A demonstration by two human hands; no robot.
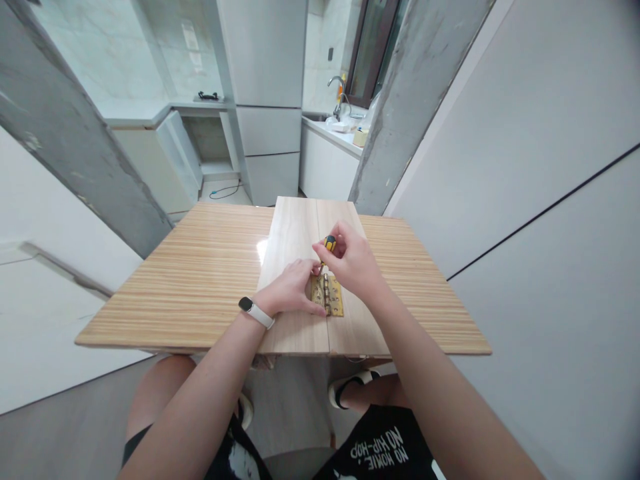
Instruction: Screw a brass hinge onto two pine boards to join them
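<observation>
A brass-coloured hinge (336, 300) lies opened flat across the seam between two pale wooden boards (293, 233). My right hand (350, 257) is closed around the yellow and black handle of a screwdriver (329, 244), whose shaft points down at the hinge's upper left part. My left hand (297, 288) rests on the left board, its thumb at the hinge's lower edge and its fingers by the screwdriver tip. Its thumb and fingers are spread around the left leaf. Whether a screw sits under the tip is hidden by the fingers.
Beneath the boards is a striped wooden table (210, 267). Beyond it stand a grey fridge (270, 127) and a counter with a tap (336, 87). White panels rise at the right, and concrete pillars flank the opening. My legs are under the table's near edge.
</observation>
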